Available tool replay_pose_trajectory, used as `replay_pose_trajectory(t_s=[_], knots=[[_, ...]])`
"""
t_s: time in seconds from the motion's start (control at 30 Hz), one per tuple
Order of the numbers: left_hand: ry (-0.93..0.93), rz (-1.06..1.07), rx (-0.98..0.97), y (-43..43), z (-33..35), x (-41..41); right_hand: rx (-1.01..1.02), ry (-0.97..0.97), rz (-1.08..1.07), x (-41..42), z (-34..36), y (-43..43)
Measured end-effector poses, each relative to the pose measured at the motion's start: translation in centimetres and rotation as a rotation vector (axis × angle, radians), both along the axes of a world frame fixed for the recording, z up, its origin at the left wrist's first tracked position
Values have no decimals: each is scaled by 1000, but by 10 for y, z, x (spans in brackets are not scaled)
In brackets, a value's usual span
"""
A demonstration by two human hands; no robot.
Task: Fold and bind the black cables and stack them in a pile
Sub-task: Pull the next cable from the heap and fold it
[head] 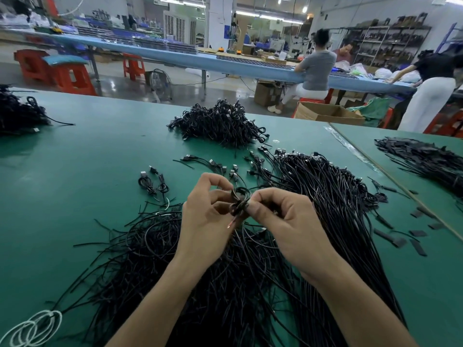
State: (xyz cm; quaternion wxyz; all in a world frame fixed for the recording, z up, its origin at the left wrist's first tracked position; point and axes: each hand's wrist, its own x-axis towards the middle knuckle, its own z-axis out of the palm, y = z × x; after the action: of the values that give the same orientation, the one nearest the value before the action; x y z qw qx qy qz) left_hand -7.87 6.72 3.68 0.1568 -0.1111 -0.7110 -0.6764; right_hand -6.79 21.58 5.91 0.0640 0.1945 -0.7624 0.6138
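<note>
The left hand (205, 216) and the right hand (283, 221) meet, both closed on one folded cable (240, 200). The left hand's curled fingers hold its small loops. The right hand pinches its waist, where a thin tie (231, 222) seems to be wrapped, one end of it poking down.

I judge this to be the binding step: the cable is already folded and the tie is being twisted shut. The next move calls for a few firm turns with the loops kept together, then a reach forward to add the bundle to the pile of bound cables (220, 123) farther along the green table (87, 146).

Taking that pile as the landmark, the hands are well on its near side, above a spread of loose ties (150, 246). Between hands and pile, to the near right of it, lies a thick sheaf of unbound cables (325, 196), plugs pointing towards the pile. Two bound cables (152, 184) lie apart on the pile's near left.

The nearest container is an open cardboard box (328, 112) on the floor, beyond and right of the pile. Its contents are hidden from here.
</note>
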Motion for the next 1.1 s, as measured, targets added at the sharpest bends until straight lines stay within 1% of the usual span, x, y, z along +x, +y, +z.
replay_pose_trajectory(t_s=[0.1, 0.17, 0.2, 0.27, 0.4, 0.47, 0.5, 0.57, 0.67, 0.77, 0.83, 0.9, 1.1], knots=[[-98, -71, 219, -4, 6, -2, 33, -78, 22, 2, -5, 1], [-141, -147, 329, -5, 8, -1, 21, -160, 20, 1, -8, 2], [-170, -208, 371, -4, 9, 1, 19, -192, 13, 1, -10, 2], [-219, -283, 386, -2, 10, 5, 32, -237, -7, 0, -15, 4], [-152, -208, 312, 0, 6, 4, 29, -294, -60, -3, -20, 6], [-120, -194, 291, 0, 3, 3, 3, -261, -107, -6, -19, 9], [-94, -180, 252, -2, 0, 1, -3, -231, -140, -7, -19, 10], [-57, -141, 102, -5, -3, -2, -21, -171, -206, -9, -19, 14], [-119, -185, -90, -6, -7, -4, 0, -51, -259, -11, -16, 17], [-230, -234, -151, 0, -12, -3, 56, 23, -238, -8, -14, 15], [-294, -269, -96, 1, -13, -3, 89, 31, -209, -6, -15, 12], [-338, -316, 7, 0, -12, -4, 99, 24, -195, -5, -17, 10], [-463, -360, 361, 1, -5, -5, 9, -87, -164, -6, -22, 11]])
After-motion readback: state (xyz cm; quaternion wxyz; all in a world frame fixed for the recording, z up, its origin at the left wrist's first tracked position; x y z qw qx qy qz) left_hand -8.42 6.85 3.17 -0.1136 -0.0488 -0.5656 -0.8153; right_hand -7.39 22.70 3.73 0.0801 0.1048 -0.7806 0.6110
